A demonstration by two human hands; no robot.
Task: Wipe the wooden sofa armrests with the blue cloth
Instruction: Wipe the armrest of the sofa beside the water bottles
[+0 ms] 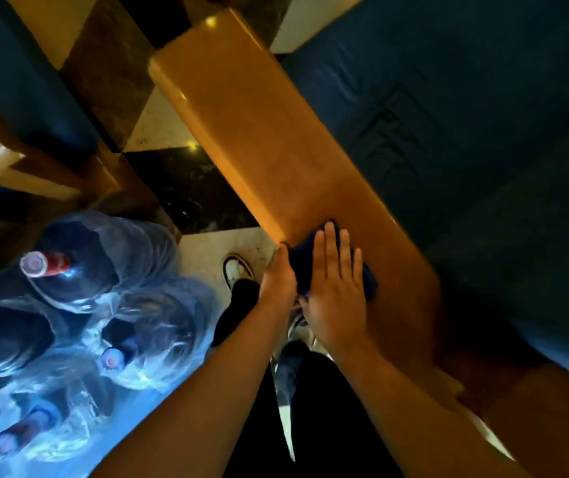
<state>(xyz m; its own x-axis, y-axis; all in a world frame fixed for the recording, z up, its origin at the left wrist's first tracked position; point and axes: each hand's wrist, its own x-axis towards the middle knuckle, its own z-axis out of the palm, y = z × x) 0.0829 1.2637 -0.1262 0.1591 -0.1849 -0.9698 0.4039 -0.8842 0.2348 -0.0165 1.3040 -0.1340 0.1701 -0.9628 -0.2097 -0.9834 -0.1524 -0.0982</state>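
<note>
A long wooden armrest [269,132] runs from the upper middle down to the lower right, beside the sofa's dark blue cushion [466,115]. The dark blue cloth [302,263] lies bunched on the armrest's near part, at its left edge. My right hand [336,288] presses flat on top of the cloth, fingers stretched out and together. My left hand [278,281] rests against the cloth's left side at the armrest's edge, its fingers curled over the edge and partly hidden.
Several large water bottles [69,270] wrapped in clear plastic stand on the floor at the lower left. Another wooden sofa with a blue cushion [17,81] is at the upper left. My legs and a white shoe [236,269] are on the tiled floor below the armrest.
</note>
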